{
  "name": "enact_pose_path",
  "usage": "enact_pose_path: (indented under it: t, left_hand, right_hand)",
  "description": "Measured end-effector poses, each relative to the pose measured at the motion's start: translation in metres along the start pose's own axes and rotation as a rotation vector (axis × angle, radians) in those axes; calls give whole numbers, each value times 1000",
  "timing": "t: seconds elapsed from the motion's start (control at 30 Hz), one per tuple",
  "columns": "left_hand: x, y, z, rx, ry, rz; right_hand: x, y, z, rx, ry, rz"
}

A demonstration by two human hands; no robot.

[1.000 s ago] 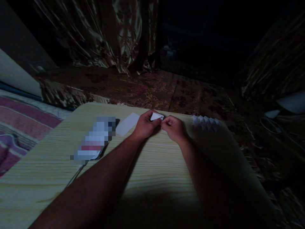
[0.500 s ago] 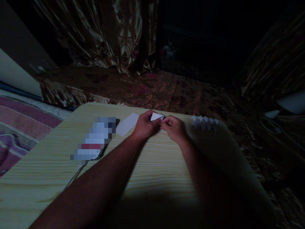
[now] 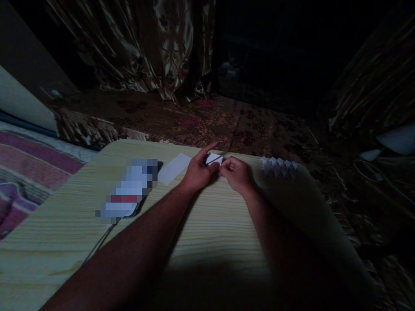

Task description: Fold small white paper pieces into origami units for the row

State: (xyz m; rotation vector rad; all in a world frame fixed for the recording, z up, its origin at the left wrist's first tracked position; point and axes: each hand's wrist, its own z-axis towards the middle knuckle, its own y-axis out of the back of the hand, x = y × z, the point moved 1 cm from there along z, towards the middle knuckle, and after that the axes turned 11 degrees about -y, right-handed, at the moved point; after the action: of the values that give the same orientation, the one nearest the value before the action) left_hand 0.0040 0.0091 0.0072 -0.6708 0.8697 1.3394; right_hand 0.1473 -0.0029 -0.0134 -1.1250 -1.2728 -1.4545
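A small piece of folded white paper (image 3: 214,158) is held between my two hands near the table's far edge. My left hand (image 3: 198,172) grips it from the left with the thumb on its near side, while the index finger is lifted and stretched out above it. At the paper's right corner, my right hand (image 3: 236,172) pinches with thumb and curled fingers. Left of my left hand lies a flat white paper sheet (image 3: 174,168). Several folded white paper pieces (image 3: 279,164) stand in rows to the right of my right hand.
On the left of the wooden table (image 3: 220,224) lies a pixelated, phone-like object (image 3: 129,190) with a cable (image 3: 99,244). Beyond the table are a patterned cloth-covered ledge (image 3: 194,116) and curtains (image 3: 168,47). Striped bedding (image 3: 29,164) is at far left, a white lamp-like object (image 3: 397,140) at right.
My left index finger has lifted off the paper and straightened. The paper has turned slightly and now shows a dark diagonal line. My right hand has stayed almost still.
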Motion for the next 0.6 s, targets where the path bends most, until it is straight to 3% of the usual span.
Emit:
enact_pose_path:
  t: [0.37, 0.6]
  left_hand:
    - [10, 2, -1, -21, 38, 66]
    - [7, -1, -1, -13, 65, -59]
  right_hand:
    - [-1, 0, 2, -40, 17, -3]
    - [0, 0, 2, -36, 0, 41]
